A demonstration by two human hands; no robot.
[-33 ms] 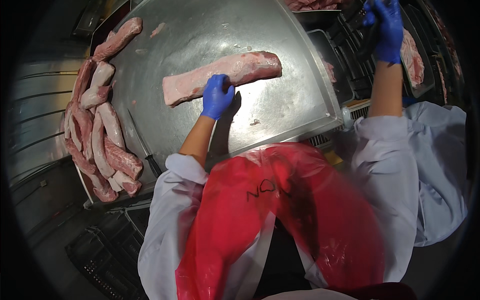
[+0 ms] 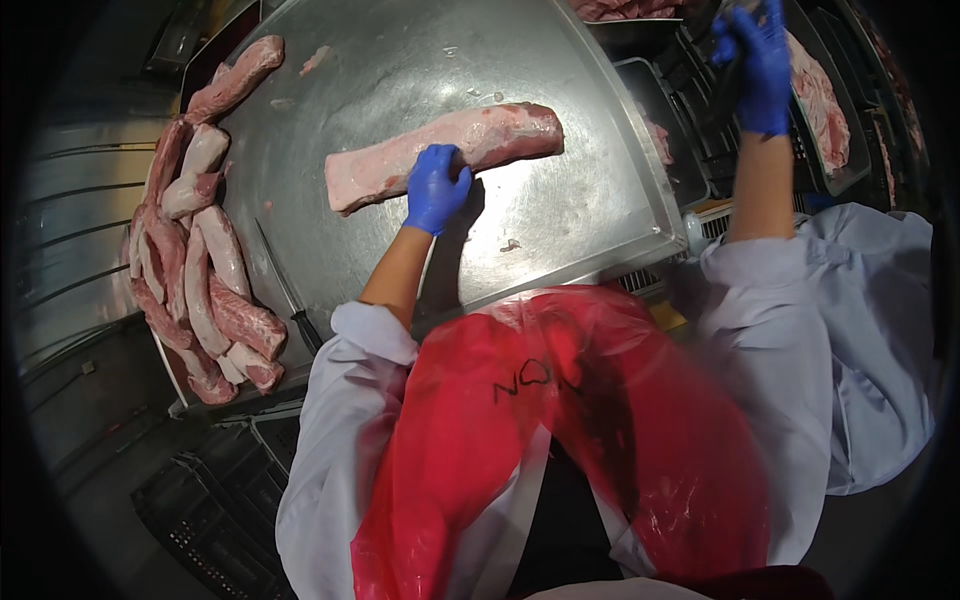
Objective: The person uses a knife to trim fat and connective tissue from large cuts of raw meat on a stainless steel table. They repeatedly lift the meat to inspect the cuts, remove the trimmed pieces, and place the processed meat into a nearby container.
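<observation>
A long pale-pink pork loin (image 2: 490, 135) lies slantwise on the metal work table (image 2: 360, 60). My left hand (image 2: 434, 192), in a blue glove, holds it at its near edge, fingers bent against the meat and thumb out to the right. At the upper right, my blue-gloved right hand (image 2: 765, 85) is raised beyond the table's edge, near a tray of meat. Its fingers look curled round something dark that I cannot make out; the top picture edge and shadow partly hide them.
Several long meat strips (image 2: 205, 260) are heaped along the table's left side. Beside them lies a knife (image 2: 285, 280) with a dark handle towards me. Meat trays (image 2: 820, 110) and black crates (image 2: 690, 110) stand to the right; another black crate (image 2: 215, 510) is at lower left.
My right hand has shifted slightly left and nearer to me. My left hand and the pork loin have hardly moved.
</observation>
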